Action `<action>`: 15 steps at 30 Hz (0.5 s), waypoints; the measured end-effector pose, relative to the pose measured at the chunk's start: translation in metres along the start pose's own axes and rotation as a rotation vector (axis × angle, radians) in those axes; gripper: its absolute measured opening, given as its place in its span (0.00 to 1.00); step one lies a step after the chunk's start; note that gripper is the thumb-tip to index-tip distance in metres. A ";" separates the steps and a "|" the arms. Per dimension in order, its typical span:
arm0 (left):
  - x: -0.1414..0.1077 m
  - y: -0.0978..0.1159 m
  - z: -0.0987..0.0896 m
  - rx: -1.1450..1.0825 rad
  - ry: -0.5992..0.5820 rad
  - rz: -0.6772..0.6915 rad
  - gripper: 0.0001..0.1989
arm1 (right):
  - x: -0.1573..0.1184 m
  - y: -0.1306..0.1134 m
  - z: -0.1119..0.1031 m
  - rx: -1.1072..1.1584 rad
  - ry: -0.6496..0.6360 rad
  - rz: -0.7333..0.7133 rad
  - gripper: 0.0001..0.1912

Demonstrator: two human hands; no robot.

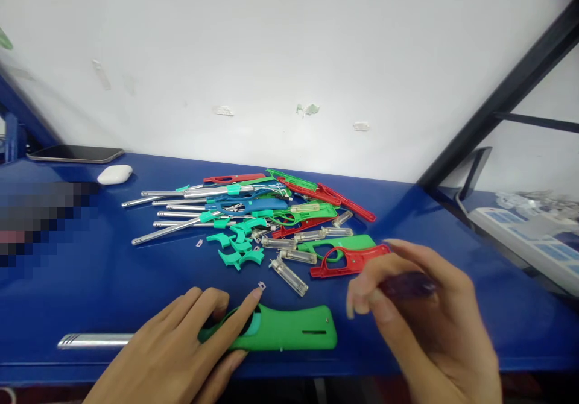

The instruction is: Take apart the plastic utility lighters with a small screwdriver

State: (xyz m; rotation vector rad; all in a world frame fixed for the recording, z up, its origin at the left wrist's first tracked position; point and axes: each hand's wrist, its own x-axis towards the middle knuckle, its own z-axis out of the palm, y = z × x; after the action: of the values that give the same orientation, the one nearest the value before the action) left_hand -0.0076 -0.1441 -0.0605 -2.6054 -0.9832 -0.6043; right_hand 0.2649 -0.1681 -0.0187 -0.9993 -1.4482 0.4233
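Observation:
A green stick lighter (pixel 298 328) with a silver tube lies along the front of the table. My left hand (pixel 172 344) rests over it, fingers on the far side and thumb at the near edge. Its index fingertip touches a small metal clip (pixel 262 286). To the right, my right hand (pixel 434 313) is raised, blurred, thumb and fingertips close together. In its palm is a dark purplish object (pixel 409 286), mostly hidden, whose kind I cannot make out. Just beyond are a clear fuel tank (pixel 291 277) and a red handle shell (pixel 348 260).
Behind lies a pile of silver lighter tubes (pixel 169 231), teal triggers (pixel 239 247), several clear tanks and red, green and blue shells. A white earbud case (pixel 114 175) and a phone (pixel 75 153) are at back left. A black frame post (pixel 502 90) rises at right.

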 end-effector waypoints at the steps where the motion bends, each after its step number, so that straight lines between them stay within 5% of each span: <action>1: 0.001 0.000 0.000 0.007 0.003 0.006 0.25 | 0.001 -0.001 -0.004 -0.045 0.010 0.009 0.23; 3: 0.001 0.001 -0.001 0.019 0.005 0.008 0.25 | 0.005 -0.002 -0.015 -0.178 -0.041 0.022 0.17; 9: -0.002 0.001 0.001 0.014 0.000 -0.020 0.25 | 0.008 0.007 -0.031 -0.453 -0.493 0.029 0.05; 15: -0.002 0.001 0.003 0.001 0.008 -0.024 0.24 | 0.003 0.019 -0.023 -0.456 -0.567 0.093 0.08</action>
State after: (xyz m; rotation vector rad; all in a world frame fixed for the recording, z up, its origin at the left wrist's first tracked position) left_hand -0.0072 -0.1451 -0.0639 -2.5914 -1.0140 -0.6192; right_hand 0.2926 -0.1622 -0.0273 -1.3835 -2.0730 0.4779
